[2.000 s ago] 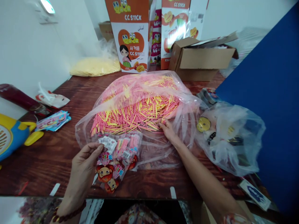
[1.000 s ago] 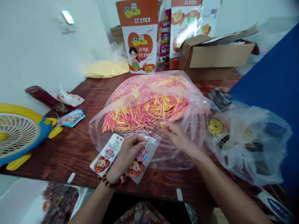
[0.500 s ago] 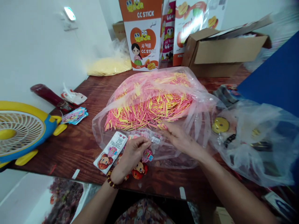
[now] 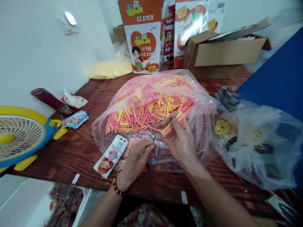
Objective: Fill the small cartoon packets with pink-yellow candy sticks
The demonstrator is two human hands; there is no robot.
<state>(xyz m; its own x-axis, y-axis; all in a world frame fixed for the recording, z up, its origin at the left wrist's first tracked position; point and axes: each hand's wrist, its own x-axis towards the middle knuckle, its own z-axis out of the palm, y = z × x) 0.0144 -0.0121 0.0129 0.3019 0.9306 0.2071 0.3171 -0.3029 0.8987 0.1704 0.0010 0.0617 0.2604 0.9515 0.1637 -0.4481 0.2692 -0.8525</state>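
A big clear plastic bag (image 4: 203, 104) full of loose pink and yellow sticks (image 4: 146, 110) lies open on the brown table (image 4: 78, 148). My right hand (image 4: 181, 142) grips a small bundle of those sticks (image 4: 174, 123), lifted at the bag's mouth. My left hand (image 4: 134, 159) pinches the open top of a small printed pouch (image 4: 151, 148) lying on the table in front of the bag. A second pouch with a cartoon face (image 4: 110, 156) lies flat just left of that hand.
A yellow and blue fan (image 4: 21, 135) stands at the left edge, with a stack of pouches (image 4: 75, 119) and a dark red tube (image 4: 48, 99) behind it. CC STICK cartons (image 4: 143, 34) and an open cardboard box (image 4: 222, 53) line the back. Another plastic bag (image 4: 258, 142) and a blue board (image 4: 279, 72) fill the right.
My right hand has risen from the table's surface holding a bundle of sticks. My left hand has kept its pinch on the pouch and shifted slightly.
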